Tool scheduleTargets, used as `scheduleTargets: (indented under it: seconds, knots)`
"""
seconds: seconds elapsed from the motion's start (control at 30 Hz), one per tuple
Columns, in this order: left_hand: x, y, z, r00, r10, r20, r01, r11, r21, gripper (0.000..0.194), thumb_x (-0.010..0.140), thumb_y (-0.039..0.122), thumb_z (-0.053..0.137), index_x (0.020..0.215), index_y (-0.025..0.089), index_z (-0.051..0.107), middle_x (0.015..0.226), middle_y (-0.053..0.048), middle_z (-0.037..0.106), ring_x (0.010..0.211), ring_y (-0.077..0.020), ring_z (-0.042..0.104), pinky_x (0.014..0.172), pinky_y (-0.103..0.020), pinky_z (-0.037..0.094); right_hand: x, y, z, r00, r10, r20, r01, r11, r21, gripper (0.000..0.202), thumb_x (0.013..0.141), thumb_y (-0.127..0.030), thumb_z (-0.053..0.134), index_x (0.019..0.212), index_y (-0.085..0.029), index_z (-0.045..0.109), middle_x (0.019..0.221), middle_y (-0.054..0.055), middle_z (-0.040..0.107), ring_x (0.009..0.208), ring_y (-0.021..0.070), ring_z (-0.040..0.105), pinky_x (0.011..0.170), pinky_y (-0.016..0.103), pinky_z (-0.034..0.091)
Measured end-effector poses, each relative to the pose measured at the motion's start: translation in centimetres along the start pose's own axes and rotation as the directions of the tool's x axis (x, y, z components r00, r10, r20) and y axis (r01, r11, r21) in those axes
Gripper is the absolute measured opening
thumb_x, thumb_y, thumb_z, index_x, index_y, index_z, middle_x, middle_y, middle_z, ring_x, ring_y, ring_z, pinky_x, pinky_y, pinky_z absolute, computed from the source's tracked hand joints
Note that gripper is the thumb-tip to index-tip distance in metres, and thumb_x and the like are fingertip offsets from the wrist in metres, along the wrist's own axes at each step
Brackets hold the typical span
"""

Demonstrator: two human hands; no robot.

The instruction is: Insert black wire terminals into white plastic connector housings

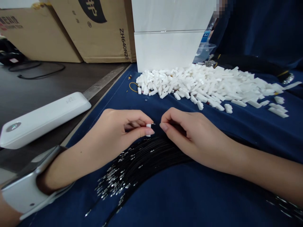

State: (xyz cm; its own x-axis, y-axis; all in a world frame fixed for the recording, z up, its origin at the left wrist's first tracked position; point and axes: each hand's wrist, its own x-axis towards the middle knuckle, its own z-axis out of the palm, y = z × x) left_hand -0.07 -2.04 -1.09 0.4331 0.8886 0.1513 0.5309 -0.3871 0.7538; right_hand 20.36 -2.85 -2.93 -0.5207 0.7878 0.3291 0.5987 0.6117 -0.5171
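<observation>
My left hand (129, 126) pinches a small white plastic block (148, 130) between thumb and index finger. A tiny metal tip (153, 123) shows at the end of that index finger. Just to the right, my right hand (184, 126) is closed, thumb and index finger pressed together. Whatever it grips is too small or hidden to make out. Under both hands lies a bundle of thin black wires (151, 159) with shiny metal ends (111, 183) fanned out at the left.
Many white plastic pieces (203, 82) are heaped on the blue cloth (180, 198), before a white box (165, 50). A white oblong device (47, 118) and a clear ruler-like strip (104, 82) lie left. Cardboard boxes (104, 41) stand behind.
</observation>
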Motion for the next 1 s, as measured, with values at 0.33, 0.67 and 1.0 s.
scheduleTargets:
  seconds: [0.33,0.67,1.0]
  knots:
    - [-0.03,-0.22,0.2,0.998,-0.069,0.011,0.07,0.993,-0.097,0.013,0.075,0.014,0.07,0.078,0.026,0.075,0.072,0.014,0.077,0.068,-0.0027,0.071,0.064,0.0,0.049,0.09,-0.02,-0.04,1.0,-0.021,0.01,0.021,1.0,-0.013,0.013,0.093,-0.014,0.05,0.082,-0.016,0.056,0.059,-0.008,0.047,0.045,0.0044,0.037,0.048,0.022,0.029]
    - [0.26,-0.31,0.08,0.998,-0.059,0.034,0.061,0.995,-0.077,0.014,0.077,0.015,0.069,0.078,0.027,0.074,0.072,0.016,0.076,0.069,-0.0012,0.07,0.065,0.002,0.047,0.06,-0.06,0.0,0.999,-0.043,0.003,0.043,0.999,-0.032,0.011,0.09,-0.011,0.052,0.081,-0.015,0.057,0.065,-0.006,0.051,0.048,0.0048,0.039,0.048,0.022,0.029]
    - [0.31,-0.37,0.11,0.998,-0.01,0.068,0.008,1.0,0.02,0.01,0.081,0.019,0.068,0.08,0.027,0.074,0.079,0.011,0.077,0.071,-0.0069,0.071,0.064,-0.007,0.052,0.02,-0.29,0.03,0.999,-0.047,-0.005,0.046,0.997,-0.055,0.012,0.09,-0.013,0.049,0.081,-0.017,0.055,0.068,-0.003,0.056,0.049,0.008,0.042,0.048,0.024,0.028]
